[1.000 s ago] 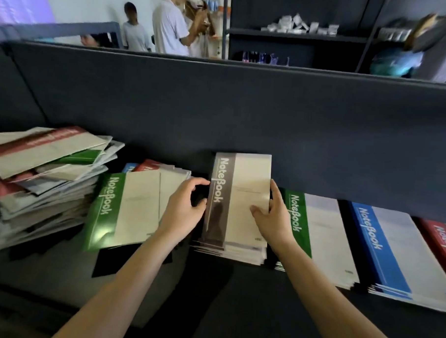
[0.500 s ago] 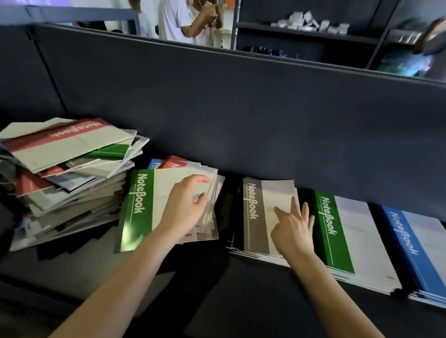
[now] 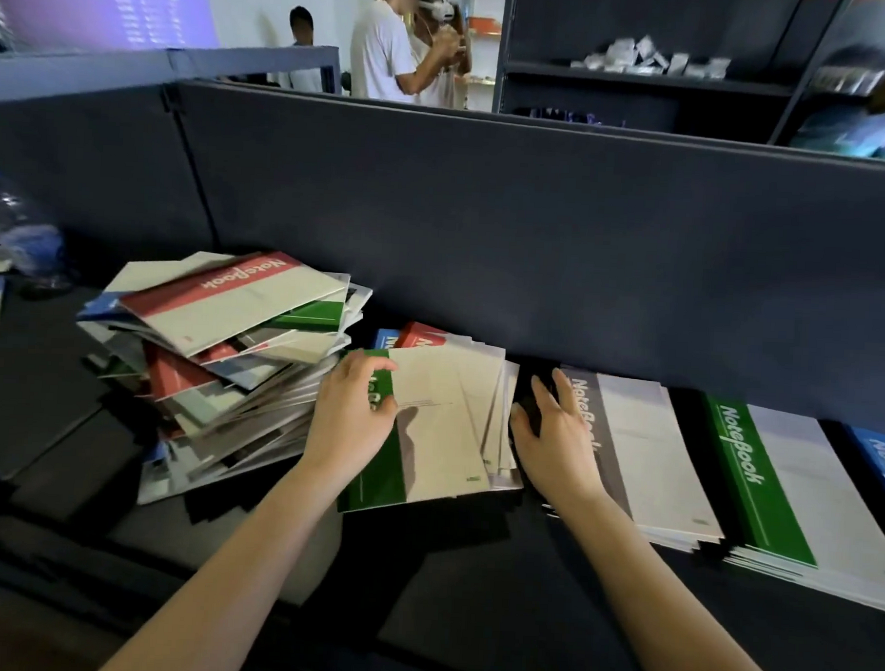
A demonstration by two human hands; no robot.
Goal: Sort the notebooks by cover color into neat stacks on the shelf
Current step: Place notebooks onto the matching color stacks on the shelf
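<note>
Gripping the green notebook (image 3: 441, 436) atop the small mixed pile (image 3: 500, 414), the left hand (image 3: 350, 417) curls its fingers; the right hand (image 3: 557, 447), fingers loosely spread, touches the grey stack (image 3: 628, 445) at its left edge.

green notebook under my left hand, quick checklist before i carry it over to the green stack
1. The green notebook is topmost on the small pile: ok.
2. The left hand has a firm grip on it: cannot tell; its fingers bend over the green strip.
3. The right hand is free: ok; it is open, between that pile and the grey stack.
4. The green stack has its top uncovered: ok.
5. The small pile is squared: not ok; it is fanned out and may shift as the notebook lifts.
</note>
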